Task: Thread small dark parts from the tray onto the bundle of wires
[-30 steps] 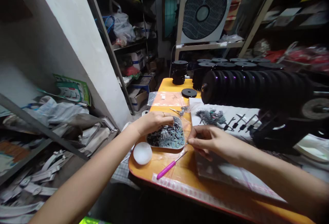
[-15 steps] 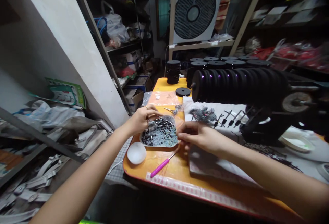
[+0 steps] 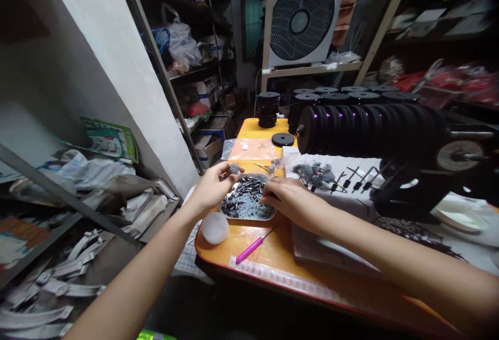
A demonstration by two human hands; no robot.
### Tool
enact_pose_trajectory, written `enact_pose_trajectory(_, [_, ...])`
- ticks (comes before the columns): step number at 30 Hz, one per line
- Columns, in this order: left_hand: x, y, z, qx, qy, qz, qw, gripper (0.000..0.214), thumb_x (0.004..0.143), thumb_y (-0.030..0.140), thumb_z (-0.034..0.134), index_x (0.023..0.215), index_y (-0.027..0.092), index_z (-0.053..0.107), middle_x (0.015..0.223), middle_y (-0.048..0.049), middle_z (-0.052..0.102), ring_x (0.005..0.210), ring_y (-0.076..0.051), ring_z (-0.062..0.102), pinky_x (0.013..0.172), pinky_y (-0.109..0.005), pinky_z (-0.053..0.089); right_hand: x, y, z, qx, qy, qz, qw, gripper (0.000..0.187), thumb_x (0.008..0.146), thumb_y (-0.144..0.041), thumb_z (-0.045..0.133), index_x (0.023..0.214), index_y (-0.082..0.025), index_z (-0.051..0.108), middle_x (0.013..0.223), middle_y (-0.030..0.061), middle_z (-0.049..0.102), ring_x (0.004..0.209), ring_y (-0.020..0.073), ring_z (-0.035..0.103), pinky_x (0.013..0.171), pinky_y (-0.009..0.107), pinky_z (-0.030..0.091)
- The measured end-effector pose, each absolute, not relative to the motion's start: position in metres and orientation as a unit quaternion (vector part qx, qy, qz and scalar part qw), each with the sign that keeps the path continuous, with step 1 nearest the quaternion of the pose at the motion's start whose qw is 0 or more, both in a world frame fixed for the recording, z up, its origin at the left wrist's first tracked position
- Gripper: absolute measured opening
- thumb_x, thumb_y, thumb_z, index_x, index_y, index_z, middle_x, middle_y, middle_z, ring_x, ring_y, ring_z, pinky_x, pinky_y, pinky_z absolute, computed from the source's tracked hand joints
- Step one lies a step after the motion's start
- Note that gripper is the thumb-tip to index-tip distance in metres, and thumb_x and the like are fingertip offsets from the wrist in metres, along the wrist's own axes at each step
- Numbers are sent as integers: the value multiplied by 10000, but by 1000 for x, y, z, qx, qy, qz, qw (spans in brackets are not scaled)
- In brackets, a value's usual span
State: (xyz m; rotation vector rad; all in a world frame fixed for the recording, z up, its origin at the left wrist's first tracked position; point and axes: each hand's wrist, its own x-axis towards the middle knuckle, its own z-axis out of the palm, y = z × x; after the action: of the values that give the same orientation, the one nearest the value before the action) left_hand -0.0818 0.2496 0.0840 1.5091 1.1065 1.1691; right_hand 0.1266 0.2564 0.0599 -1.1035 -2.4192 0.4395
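My left hand is closed at the far left side of a shallow container, pinching a small grey, bristly bundle just above its rim. Inside the container lie many small black cylinders and pale grey-blue bits. Over the container's right side is my right hand, its fingers bent down and drawn together at the small parts. Whatever is between those fingertips is hidden. A pink-handled tool with a thin shaft lies in front, and a round whitish dish stands at left.
A machine carrying a long row of black discs juts in from the right. Stacked black discs stand at the back of the yellow table. Grey bundles and black stemmed parts lie on white sheeting. A box fan stands behind.
My left hand has raised the grey bundle from the container to above its far left rim. My right hand has moved in over the container's right side. The view has shifted slightly.
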Motion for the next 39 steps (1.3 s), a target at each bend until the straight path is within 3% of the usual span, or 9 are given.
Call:
enact_pose_trajectory(4, [-62, 207, 91, 523, 409, 508, 549, 154, 793, 258, 652, 810, 181, 520, 694, 33, 481, 558, -88, 416, 523, -218, 367, 133, 232, 73, -376, -869, 161, 278, 109, 888, -68, 605, 823, -150, 633, 815, 44, 657, 776, 167, 616, 735, 306, 497])
enact_pose_trajectory(7, [-42, 170, 86, 467, 374, 513, 616, 138, 876, 264, 583, 829, 177, 487, 733, 25, 476, 567, -74, 393, 530, -210, 395, 145, 200, 91, -355, -858, 191, 318, 93, 919, -118, 587, 873, -182, 638, 807, 20, 665, 740, 140, 617, 684, 247, 492])
enact_pose_trajectory(11, [-17, 131, 69, 326, 320, 548, 701, 171, 896, 224, 638, 797, 159, 515, 713, 28, 482, 571, -68, 387, 529, -198, 424, 165, 155, 101, -360, -802, 294, 376, 107, 944, -196, 561, 899, -211, 657, 830, 14, 675, 730, 129, 639, 638, 213, 521])
enact_pose_trajectory(18, [23, 94, 45, 176, 286, 604, 723, 202, 795, 275, 775, 750, 142, 630, 648, 37, 513, 524, -58, 446, 500, -185, 452, 180, 101, 74, -399, -709, 356, 459, 136, 914, -173, 597, 974, -284, 650, 878, 5, 697, 791, 147, 696, 705, 208, 581])
enact_pose_trajectory(22, [36, 80, 40, 106, 280, 624, 721, 167, 749, 291, 816, 794, 158, 726, 663, -3, 638, 707, -136, 672, 742, -252, 567, 184, 78, 53, -411, -702, 326, 482, 257, 903, -129, 588, 1061, -328, 630, 934, 14, 700, 878, 181, 700, 767, 256, 590])
enact_pose_trajectory(25, [39, 74, 34, 106, 302, 643, 695, 162, 755, 310, 805, 781, 160, 750, 801, -68, 739, 880, -221, 720, 847, -349, 582, 190, 67, 41, -442, -678, 284, 514, 264, 893, -125, 609, 1065, -325, 628, 981, 15, 693, 936, 175, 680, 814, 238, 563])
enact_pose_trajectory(27, [39, 72, 30, 107, 316, 649, 684, 152, 779, 309, 784, 827, 169, 752, 861, -83, 759, 885, -225, 722, 811, -355, 598, 194, 63, 37, -454, -674, 271, 516, 250, 891, -133, 621, 1061, -317, 626, 972, 12, 690, 918, 165, 678, 819, 227, 550])
enact_pose_trajectory(33, [43, 69, 28, 124, 325, 640, 685, 210, 825, 309, 741, 986, 175, 737, 771, -31, 706, 725, -140, 680, 687, -247, 596, 195, 62, 34, -461, -676, 293, 496, 190, 901, -167, 626, 1028, -309, 631, 931, 5, 691, 852, 154, 686, 759, 227, 558])
enact_pose_trajectory(39, [49, 61, 24, 183, 345, 627, 674, 163, 845, 330, 714, 811, 171, 700, 781, -31, 697, 752, -141, 675, 721, -242, 574, 196, 68, 36, -459, -691, 300, 472, 150, 920, -161, 603, 985, -289, 648, 862, -7, 708, 771, 138, 686, 684, 211, 537])
